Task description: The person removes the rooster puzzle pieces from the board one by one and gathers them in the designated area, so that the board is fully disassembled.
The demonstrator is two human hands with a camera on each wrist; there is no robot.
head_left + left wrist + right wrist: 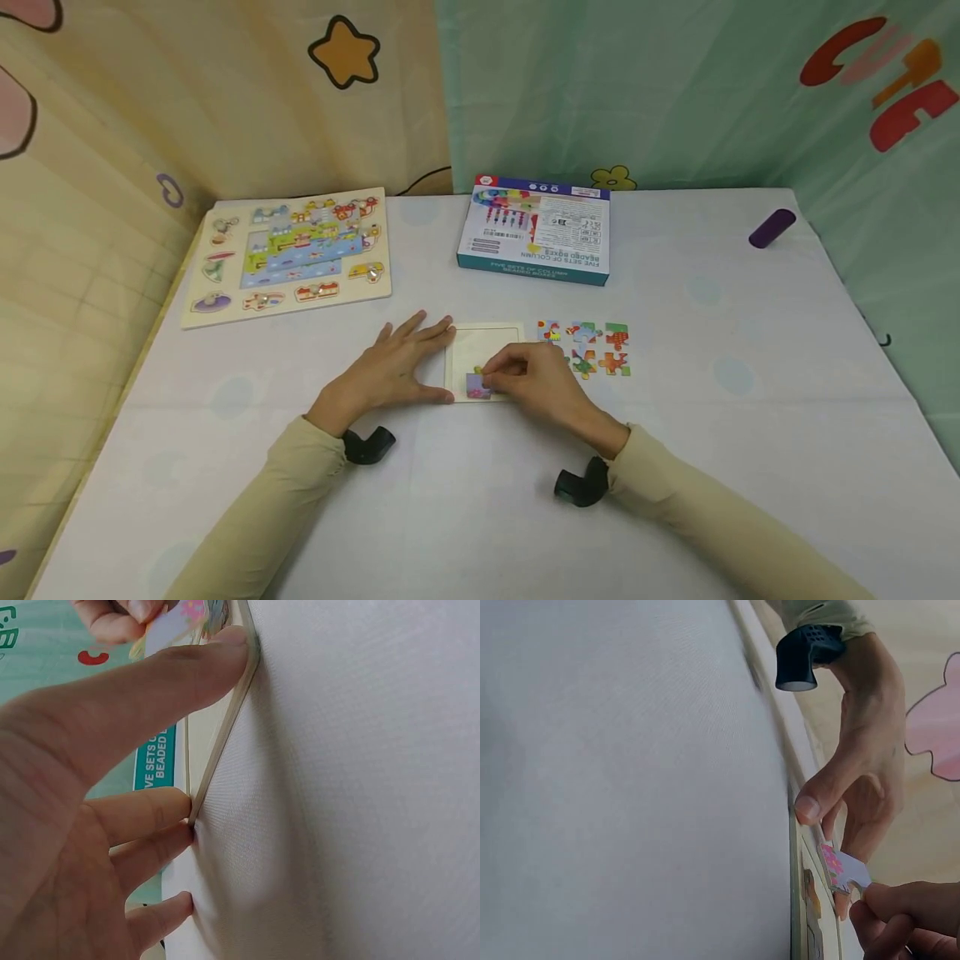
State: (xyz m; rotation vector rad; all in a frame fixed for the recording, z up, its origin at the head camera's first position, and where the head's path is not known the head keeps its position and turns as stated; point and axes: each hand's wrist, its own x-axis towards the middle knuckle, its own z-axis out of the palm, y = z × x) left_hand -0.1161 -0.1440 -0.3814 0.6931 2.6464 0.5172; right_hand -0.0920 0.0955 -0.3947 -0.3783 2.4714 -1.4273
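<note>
A purple jigsaw piece with pink flowers (pixel 477 386) is pinched between the thumb and fingers of my right hand (pixel 543 379). It is tilted over the lower part of a pale wooden puzzle tray (pixel 483 343). My left hand (pixel 386 367) spreads along the tray's left side, its thumb at the lower corner and fingertips touching the edge. In the right wrist view, the flowered corner of the piece (pixel 844 866) points toward the left hand, and other pieces (pixel 812 900) show near the tray's edge. To the right of the tray lie several loose jigsaw pieces (pixel 617 336), partly covered by my right hand.
A wooden knob puzzle board (pixel 315 304) with picture panels stacked on it lies at the back left. Behind the tray is a bead-set box (pixel 532 271). A dark purple cylinder (pixel 772 228) lies at the back right. Curtains hang behind the white table.
</note>
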